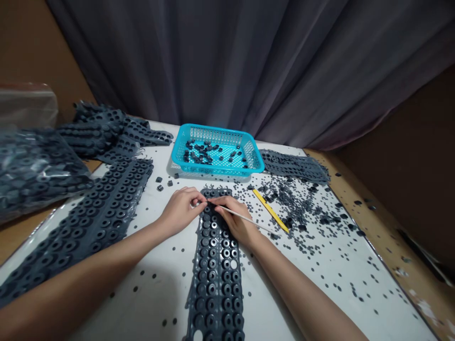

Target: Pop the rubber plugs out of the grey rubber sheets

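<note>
A long dark grey moulded rubber sheet [219, 265] with rows of ring-shaped parts lies lengthwise in front of me. Over its far end, my left hand [183, 208] is closed, thumb and fingertips pinched at a small black piece [209, 202]. My right hand [236, 218] meets it there, its fingers closed round a thin white stick [249, 219] that slants back to the right. The stick's tip is hidden among the fingertips. Two round holes in the sheet show the white table beneath.
A blue basket [217, 169] with small black parts stands beyond. More moulded sheets [103, 203] lie left, behind a filled plastic bag [35, 170]. A yellow cutter-like tool [270, 210] rests among scattered black discs [302, 213]; another sheet [295, 166] lies back right.
</note>
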`<state>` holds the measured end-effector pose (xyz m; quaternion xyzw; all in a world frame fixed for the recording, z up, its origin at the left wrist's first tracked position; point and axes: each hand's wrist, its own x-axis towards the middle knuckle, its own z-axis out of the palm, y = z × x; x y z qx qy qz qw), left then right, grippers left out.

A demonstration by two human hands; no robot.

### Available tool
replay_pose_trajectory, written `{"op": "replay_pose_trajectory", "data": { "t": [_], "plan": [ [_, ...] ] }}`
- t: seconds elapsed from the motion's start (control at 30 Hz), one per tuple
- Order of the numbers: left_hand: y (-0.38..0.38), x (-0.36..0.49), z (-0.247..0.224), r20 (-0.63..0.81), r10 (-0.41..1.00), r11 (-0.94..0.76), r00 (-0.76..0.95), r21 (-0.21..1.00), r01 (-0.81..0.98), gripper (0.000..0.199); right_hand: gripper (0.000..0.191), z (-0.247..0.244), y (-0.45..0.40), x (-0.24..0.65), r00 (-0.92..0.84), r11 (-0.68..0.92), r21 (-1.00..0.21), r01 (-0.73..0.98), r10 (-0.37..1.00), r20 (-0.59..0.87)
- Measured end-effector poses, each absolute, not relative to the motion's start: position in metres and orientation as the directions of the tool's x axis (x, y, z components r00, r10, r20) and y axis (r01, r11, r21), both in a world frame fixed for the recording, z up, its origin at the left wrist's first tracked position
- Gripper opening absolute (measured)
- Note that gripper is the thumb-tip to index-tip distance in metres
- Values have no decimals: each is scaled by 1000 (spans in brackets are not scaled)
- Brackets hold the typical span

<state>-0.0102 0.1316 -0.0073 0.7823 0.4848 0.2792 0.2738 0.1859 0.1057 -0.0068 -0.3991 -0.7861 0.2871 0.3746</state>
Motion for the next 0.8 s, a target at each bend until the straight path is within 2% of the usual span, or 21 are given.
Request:
{"op": "replay_pose_trajectory", "data": {
  "t": [0.3, 0.6, 0.8],
  "plan": [
    [131, -9, -4, 173, 910, -384, 378, 695, 607, 14, 19, -12, 107, 182, -414, 567, -651, 505, 821, 394],
    [131, -10, -5, 199, 907, -398, 371, 690, 604, 9, 15, -9, 105, 182, -272, 450, -703, 550, 893, 358],
    [130, -12, -7, 219, 889, -439, 402, 659, 611, 13, 19, -2, 106, 192, -4, 339, -781, 524, 918, 396]
  ]
}}
